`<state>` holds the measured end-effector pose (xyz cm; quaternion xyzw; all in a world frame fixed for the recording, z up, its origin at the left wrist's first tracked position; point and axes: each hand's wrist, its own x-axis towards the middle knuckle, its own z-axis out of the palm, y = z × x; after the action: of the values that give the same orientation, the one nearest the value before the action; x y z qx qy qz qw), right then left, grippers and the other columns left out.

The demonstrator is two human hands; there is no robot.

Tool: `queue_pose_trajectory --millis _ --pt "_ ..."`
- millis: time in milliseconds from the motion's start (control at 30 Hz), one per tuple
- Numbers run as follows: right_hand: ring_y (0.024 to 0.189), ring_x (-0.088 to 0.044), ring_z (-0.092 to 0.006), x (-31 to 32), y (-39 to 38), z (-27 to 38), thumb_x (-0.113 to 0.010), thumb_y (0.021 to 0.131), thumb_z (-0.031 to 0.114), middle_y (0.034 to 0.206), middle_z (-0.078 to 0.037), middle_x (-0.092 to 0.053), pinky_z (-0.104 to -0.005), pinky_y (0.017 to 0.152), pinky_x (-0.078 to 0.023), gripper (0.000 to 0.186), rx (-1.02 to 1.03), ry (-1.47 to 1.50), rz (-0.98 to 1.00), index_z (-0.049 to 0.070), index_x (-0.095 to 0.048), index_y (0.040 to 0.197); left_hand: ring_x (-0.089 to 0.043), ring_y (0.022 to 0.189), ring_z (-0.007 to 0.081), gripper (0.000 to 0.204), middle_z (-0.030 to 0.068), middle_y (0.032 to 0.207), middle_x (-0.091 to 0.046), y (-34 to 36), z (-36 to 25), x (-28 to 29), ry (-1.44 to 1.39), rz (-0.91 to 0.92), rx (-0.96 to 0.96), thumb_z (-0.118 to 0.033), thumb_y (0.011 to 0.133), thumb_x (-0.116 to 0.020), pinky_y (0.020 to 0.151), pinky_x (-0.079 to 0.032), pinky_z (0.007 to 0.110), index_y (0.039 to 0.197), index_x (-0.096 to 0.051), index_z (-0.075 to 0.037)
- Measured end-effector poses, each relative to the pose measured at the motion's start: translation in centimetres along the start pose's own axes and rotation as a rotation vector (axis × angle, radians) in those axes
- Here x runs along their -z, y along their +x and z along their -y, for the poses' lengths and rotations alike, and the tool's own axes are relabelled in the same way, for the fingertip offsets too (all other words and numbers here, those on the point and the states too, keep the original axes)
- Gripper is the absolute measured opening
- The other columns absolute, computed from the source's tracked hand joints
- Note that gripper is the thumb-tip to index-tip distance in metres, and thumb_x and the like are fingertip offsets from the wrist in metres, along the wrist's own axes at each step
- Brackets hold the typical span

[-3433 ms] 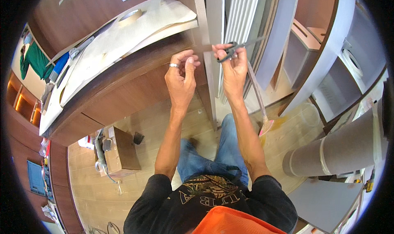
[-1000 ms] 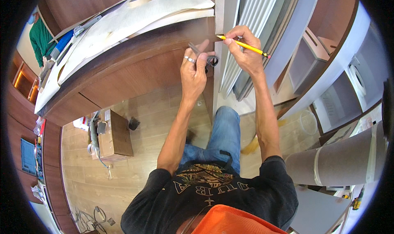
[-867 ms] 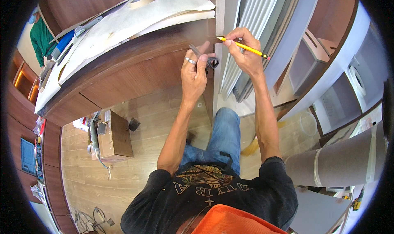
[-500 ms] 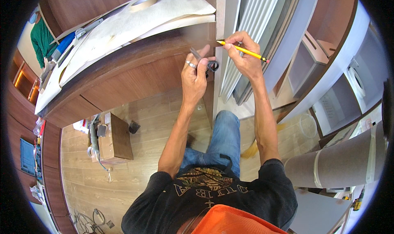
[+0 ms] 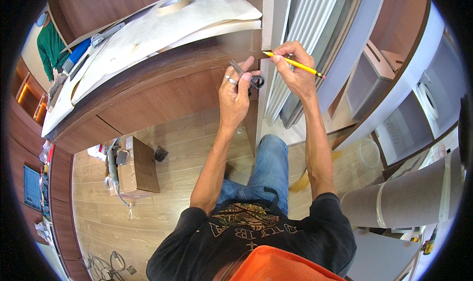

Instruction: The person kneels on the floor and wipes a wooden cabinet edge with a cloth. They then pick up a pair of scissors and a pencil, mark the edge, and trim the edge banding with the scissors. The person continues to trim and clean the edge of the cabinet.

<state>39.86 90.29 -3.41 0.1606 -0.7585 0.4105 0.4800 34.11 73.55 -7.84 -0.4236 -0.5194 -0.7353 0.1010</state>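
In the head view my left hand [image 5: 233, 98] grips dark-handled scissors [image 5: 255, 82], their blades angled up to the left, beside the brown wooden cabinet front [image 5: 143, 99]. My right hand [image 5: 297, 73] pinches a yellow pencil [image 5: 306, 68] with a pink eraser end. The pencil's point is at the cabinet's right end, by a pale vertical panel [image 5: 268, 7]; whether it touches is unclear. Above the cabinet front lie large cream sheets [image 5: 202, 12] with a roll of tape [image 5: 172, 4] on them.
A cardboard box [image 5: 140, 170] with tools stands on the wood floor [image 5: 180, 217] near cables [image 5: 106, 266]. At right are white shelving [image 5: 404, 133], a large grey roll [image 5: 409, 194] and a drill [image 5: 428, 242]. A person in green [image 5: 51, 52] is at far left.
Since the oldest frame the scissors have passed from my right hand to my left, and a pencil has appeared in my right. Over the last second both hands have shifted slightly downward.
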Motion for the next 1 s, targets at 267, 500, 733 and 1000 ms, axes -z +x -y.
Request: queue_pose_trajectory --millis 267,500,733,1000 --pt "0.085 -0.065 -0.0122 0.02 -0.15 -0.59 -0.065 0.093 0.007 0.089 -0.006 -0.065 -0.0272 0.073 -0.052 0.009 -0.009 0.006 -0.004 0.001 -0.059 0.095 -0.068 0.106 0.0206 0.034 0.0120 0.128 -0.061 -0.04 0.07 0.25 0.047 0.027 0.003 -0.015 0.106 -0.050 0.089 -0.052 0.030 0.134 -0.059 0.000" --pt "0.083 -0.064 -0.0115 0.10 -0.04 -0.34 -0.066 0.093 0.009 0.088 -0.006 -0.065 -0.0266 0.072 -0.050 0.010 -0.008 -0.007 -0.002 0.002 -0.058 0.095 -0.068 0.106 0.0205 0.033 0.0121 0.128 -0.061 -0.02 -0.03 0.24 0.034 0.024 0.004 -0.015 0.105 -0.050 0.089 -0.052 0.030 0.134 -0.060 0.000" --pt "0.082 -0.063 -0.0113 0.05 -0.04 -0.33 -0.066 0.093 0.009 0.087 -0.006 -0.065 -0.0266 0.072 -0.050 0.010 -0.011 0.006 -0.006 0.002 -0.058 0.095 -0.068 0.106 0.0196 0.033 0.0118 0.128 -0.062 -0.03 -0.08 0.22 0.044 0.025 -0.007 -0.016 0.105 -0.051 0.087 -0.052 0.029 0.134 -0.060 -0.001" --pt "0.080 -0.063 -0.0109 0.08 -0.01 -0.50 -0.065 0.093 0.009 0.085 -0.006 -0.065 -0.0264 0.071 -0.050 0.010 0.008 -0.014 -0.011 0.002 -0.058 0.094 -0.068 0.105 0.0192 0.034 0.0119 0.128 -0.062 -0.05 -0.21 0.20 0.044 0.023 0.005 -0.017 0.105 -0.051 0.086 -0.052 0.029 0.133 -0.061 -0.001"
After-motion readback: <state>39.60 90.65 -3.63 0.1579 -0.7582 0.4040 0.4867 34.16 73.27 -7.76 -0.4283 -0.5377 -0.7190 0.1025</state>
